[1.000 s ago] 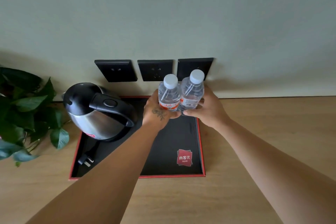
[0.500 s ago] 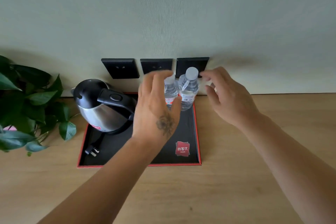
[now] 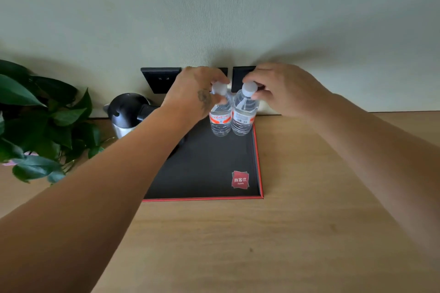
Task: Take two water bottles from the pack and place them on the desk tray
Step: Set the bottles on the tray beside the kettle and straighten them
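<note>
Both water bottles are stood upright, touching each other, in the far right corner of the tray (image 3: pixel 209 173), which lies on the counter (image 3: pixel 285 233). The left bottle (image 3: pixel 220 119) is pinched at its cap by the left hand (image 3: pixel 192 93); the right bottle (image 3: pixel 244 114) is pinched at its cap by the right hand (image 3: pixel 283 90). Half a second ago both hands were lifted, fingers spread, clear of the caps. The kettle (image 3: pixel 126 112), at the tray's far left, is now largely hidden by the left forearm, so its contact with the tray cannot be told.
</note>
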The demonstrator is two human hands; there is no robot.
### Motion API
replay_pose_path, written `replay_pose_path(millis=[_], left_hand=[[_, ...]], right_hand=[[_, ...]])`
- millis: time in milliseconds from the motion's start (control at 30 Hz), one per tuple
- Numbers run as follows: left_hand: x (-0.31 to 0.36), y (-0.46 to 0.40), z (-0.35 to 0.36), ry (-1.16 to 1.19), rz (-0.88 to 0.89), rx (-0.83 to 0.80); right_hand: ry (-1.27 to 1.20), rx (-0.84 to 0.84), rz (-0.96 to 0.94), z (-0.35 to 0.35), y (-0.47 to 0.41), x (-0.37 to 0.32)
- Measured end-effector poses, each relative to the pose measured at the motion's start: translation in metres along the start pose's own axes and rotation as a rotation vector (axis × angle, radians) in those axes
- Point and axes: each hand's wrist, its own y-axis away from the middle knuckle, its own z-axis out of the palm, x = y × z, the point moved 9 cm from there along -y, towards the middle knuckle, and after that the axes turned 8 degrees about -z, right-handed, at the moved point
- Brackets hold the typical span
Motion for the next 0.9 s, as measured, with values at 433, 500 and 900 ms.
replay_pose_path(millis=[433,500,900], left_hand=[[0.005,-0.003,-0.005,-0.038,-0.041,-0.036],[0.004,-0.002,-0.001,-0.019,-0.016,-0.029],[0.003,0.010,0.014,0.083,0.102,0.031]], right_hand=[[0.078,-0.055,0.290,0.004,-0.011,0.009],[0.021,-0.037,0.327,0.005,-0.008,0.013],[-0.114,0.150,0.399,0.007,0.013,0.015]])
